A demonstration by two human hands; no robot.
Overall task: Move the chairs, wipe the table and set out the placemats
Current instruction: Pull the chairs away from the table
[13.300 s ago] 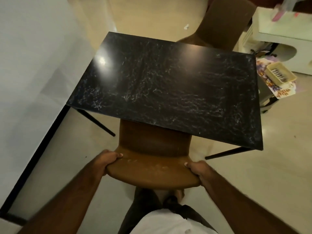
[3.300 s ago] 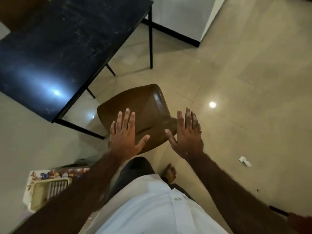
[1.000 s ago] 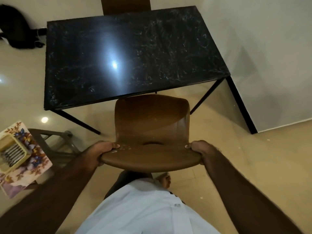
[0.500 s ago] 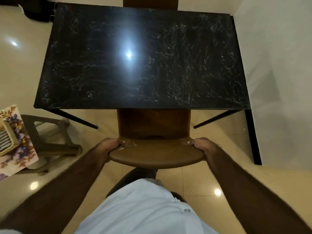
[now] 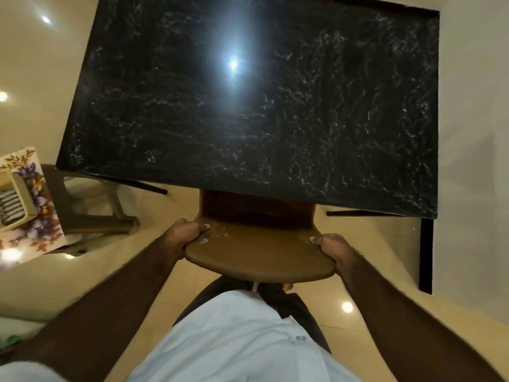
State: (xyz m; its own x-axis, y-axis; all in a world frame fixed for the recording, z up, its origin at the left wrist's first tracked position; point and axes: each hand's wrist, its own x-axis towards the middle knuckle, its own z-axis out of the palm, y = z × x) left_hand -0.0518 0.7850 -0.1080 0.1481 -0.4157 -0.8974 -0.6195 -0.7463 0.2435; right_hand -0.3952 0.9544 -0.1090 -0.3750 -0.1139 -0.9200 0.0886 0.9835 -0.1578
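Note:
A brown chair [image 5: 259,252] stands in front of me, its seat tucked under the near edge of the black marble-patterned table [image 5: 248,106]. Only the top of its backrest and a strip of the seat show. My left hand [image 5: 184,235] grips the left end of the backrest's top edge. On the right end my right hand [image 5: 333,249] grips the same edge. No placemat lies on the tabletop.
A low stool [image 5: 91,216] stands left of the table, partly covered by a flower-patterned mat [image 5: 35,216] bearing a beige slotted tray [image 5: 13,199]. A white wall [image 5: 473,133] runs along the table's right side. Glossy beige floor surrounds me.
The chair has slid further under the table; more of its seat is hidden than a second ago. Both hands keep their grip on the backrest, and I stand closer to the table.

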